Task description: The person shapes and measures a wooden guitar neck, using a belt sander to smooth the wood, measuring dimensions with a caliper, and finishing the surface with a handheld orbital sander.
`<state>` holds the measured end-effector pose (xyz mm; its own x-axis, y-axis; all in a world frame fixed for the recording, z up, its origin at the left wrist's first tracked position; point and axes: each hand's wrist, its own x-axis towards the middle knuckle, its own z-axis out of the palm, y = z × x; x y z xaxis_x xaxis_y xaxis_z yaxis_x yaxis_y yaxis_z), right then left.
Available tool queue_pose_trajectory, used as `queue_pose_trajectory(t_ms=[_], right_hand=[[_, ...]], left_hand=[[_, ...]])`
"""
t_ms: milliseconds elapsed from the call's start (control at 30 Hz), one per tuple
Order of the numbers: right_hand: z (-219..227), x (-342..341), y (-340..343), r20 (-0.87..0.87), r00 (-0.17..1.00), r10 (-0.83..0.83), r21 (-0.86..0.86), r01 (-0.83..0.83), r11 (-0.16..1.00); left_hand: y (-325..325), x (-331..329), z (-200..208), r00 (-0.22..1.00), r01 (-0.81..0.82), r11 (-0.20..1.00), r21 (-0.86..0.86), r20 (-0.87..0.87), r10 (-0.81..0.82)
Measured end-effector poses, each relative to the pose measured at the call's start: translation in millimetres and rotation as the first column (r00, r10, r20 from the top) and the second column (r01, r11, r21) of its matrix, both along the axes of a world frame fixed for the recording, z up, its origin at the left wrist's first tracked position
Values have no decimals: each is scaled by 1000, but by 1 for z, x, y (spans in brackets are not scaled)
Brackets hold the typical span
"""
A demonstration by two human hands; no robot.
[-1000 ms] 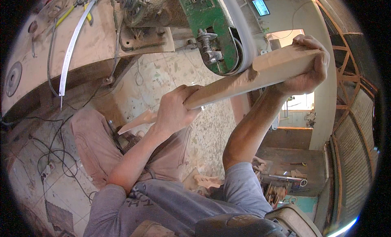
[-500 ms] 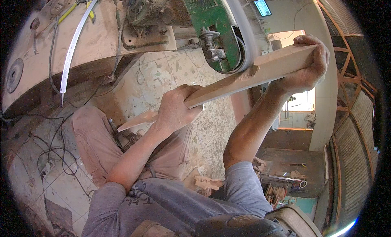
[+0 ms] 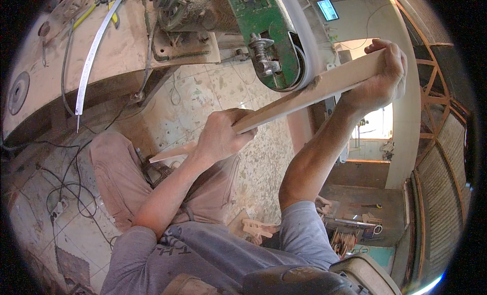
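Note:
A long pale wooden piece (image 3: pixel 329 87) slants up to the right between my two hands. Around its lower left part my left hand (image 3: pixel 220 135) is closed, and a tapered end of wood sticks out behind that wrist. My right hand (image 3: pixel 385 79) wraps round the upper right end. Above the wood hangs a green belt sander (image 3: pixel 269 51) with a pale belt running over its end roller; the belt is blurred. The wood's upper edge, with a small notch, lies against the belt by the roller or very close to it; I cannot tell which.
On the bench (image 3: pixel 116 51) at the upper left lie a metal ruler (image 3: pixel 94 57), yellow-handled pliers (image 3: pixel 83 17) and a grey disc (image 3: pixel 19 92). Black cables (image 3: pixel 63 188) tangle on the tiled floor at left. Wood offcuts (image 3: pixel 258 227) lie near my legs. A lit screen (image 3: pixel 327 9) stands at the back.
The wooden piece has rolled slightly, so its broad face now shows narrower. My right hand has shifted a little left and up; my left hand has moved slightly right.

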<state>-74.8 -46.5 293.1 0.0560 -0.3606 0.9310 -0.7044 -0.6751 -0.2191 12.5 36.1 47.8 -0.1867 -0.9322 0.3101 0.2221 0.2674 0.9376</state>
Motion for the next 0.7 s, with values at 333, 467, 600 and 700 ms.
queue_pose_trajectory(t_ms=[333,467,600,700], right_hand=[[1,5,4,36,997,-74,58,72,996],[0,8,4,42,993,-114,34,113,993],[-1,7,4,30,989,-145,24,144,989],[-1,13,7,-3,973,-229,52,229,972]], left_hand=[[-4,8,4,986,162,980,118,22,-166],[-6,12,4,981,191,970,148,8,-194],[-9,17,6,966,248,953,174,27,-256],[-9,14,-2,965,263,949,171,-32,-262]])
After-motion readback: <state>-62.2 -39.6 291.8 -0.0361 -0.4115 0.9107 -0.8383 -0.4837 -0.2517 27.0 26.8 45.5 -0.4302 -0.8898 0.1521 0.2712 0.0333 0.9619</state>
